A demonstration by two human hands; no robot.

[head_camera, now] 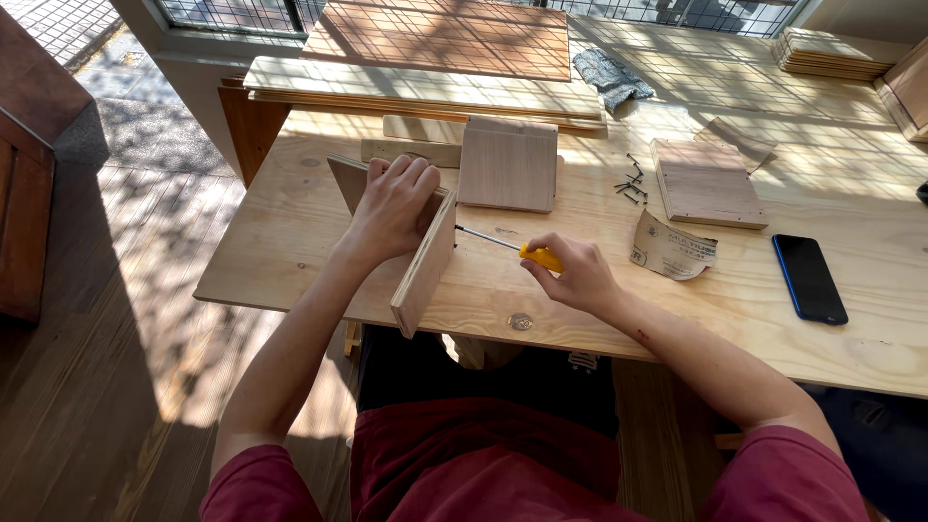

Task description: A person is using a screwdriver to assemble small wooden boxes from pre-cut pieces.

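A: Screwdriver [507, 246], yellow handle, lies level in the head view, its shaft running toward ten o'clock and its tip touching the outer face of an upright board [425, 266] near the counter's [290, 242] front edge.

B: Who holds what?

A: The right hand [572, 274] is closed around the handle, wrist bent in from four o'clock, forearm low over the counter. The left hand [391, 208] is draped over the top of the wooden frame [350, 184], fingers curled down over its edge, pressing the boards together.

B: What could go wrong?

A: I'd judge the tip may slip off the screw head if the shaft tilts, scoring the board or jabbing toward the left hand just behind it. If that hand eases, the joint could shift out of square.

B: Anything else about?

A: Loose screws [630, 182] lie at one o'clock, a scrap of sandpaper [674, 251] at three, a dark phone [808, 277] farther right, and a small wooden panel [508, 164] at twelve.
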